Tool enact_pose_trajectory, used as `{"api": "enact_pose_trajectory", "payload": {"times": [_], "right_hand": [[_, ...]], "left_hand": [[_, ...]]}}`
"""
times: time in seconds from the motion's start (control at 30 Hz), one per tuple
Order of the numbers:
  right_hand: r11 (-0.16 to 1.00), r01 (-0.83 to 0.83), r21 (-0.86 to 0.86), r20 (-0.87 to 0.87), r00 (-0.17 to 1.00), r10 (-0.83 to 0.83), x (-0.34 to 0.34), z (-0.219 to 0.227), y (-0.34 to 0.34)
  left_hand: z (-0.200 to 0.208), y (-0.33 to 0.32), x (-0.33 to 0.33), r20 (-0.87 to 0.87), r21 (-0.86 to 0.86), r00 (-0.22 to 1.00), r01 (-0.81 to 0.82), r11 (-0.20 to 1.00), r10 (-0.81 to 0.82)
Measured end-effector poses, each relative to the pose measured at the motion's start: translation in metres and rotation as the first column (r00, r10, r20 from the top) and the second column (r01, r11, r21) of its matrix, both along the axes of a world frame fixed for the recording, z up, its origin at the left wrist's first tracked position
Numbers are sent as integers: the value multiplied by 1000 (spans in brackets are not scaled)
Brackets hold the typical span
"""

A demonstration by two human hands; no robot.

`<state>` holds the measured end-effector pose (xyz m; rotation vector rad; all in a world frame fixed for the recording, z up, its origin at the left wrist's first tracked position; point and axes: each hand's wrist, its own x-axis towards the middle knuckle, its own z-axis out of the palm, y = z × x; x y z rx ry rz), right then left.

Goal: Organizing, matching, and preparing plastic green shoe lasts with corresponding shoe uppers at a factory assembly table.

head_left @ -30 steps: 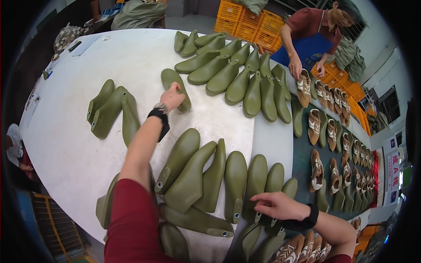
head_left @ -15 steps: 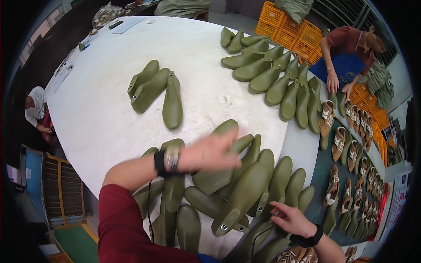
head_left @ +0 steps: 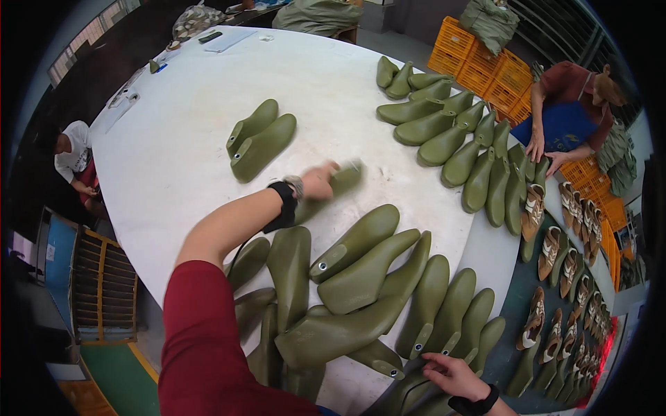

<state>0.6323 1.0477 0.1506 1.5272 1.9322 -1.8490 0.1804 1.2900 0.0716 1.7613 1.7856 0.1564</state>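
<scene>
My left hand (head_left: 318,182) is closed on a green shoe last (head_left: 348,179), held over the middle of the white table; both are somewhat blurred. Just beyond and to the left, a pair of lasts (head_left: 263,139) lies side by side. Nearer to me is a loose heap of lasts, among them one lying across the others (head_left: 333,336). My right hand (head_left: 456,378) rests low on the right with its fingers apart, by the heel of a last (head_left: 424,305) in a short row. Whether its fingertips touch that last, I cannot tell.
Rows of lasts (head_left: 444,142) stand along the white table's (head_left: 173,118) far right edge. Brown-and-white shoes (head_left: 533,317) and more lasts fill a green surface at right. A co-worker (head_left: 579,104) handles lasts there, before orange crates (head_left: 479,62). Another person (head_left: 73,156) sits at left.
My left hand has moved away from the heap and taken the single last beside the pair. One last in the heap now lies sideways. The whole view has shifted slightly.
</scene>
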Motion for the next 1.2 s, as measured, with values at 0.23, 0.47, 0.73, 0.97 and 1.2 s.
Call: {"api": "enact_pose_trajectory", "payload": {"times": [0.23, 0.47, 0.73, 0.97, 1.2], "right_hand": [[991, -44, 125, 28, 999, 40, -7, 25, 10], [963, 18, 270, 91, 995, -44, 24, 17, -6], [937, -54, 344, 135, 991, 7, 29, 28, -36], [825, 42, 564, 162, 974, -160, 52, 83, -116], [699, 272, 662, 78, 902, -425, 90, 108, -233]], "left_hand": [[31, 18, -86, -27, 242, 997, -69, 968, 78], [-37, -9, -235, -99, 336, 922, -322, 885, 373], [-61, -4, -260, -35, 515, 917, -325, 794, 398], [-56, -103, -171, 72, 362, 955, -295, 884, 289], [-24, -148, -116, -295, 269, 955, 58, 961, 25]]}}
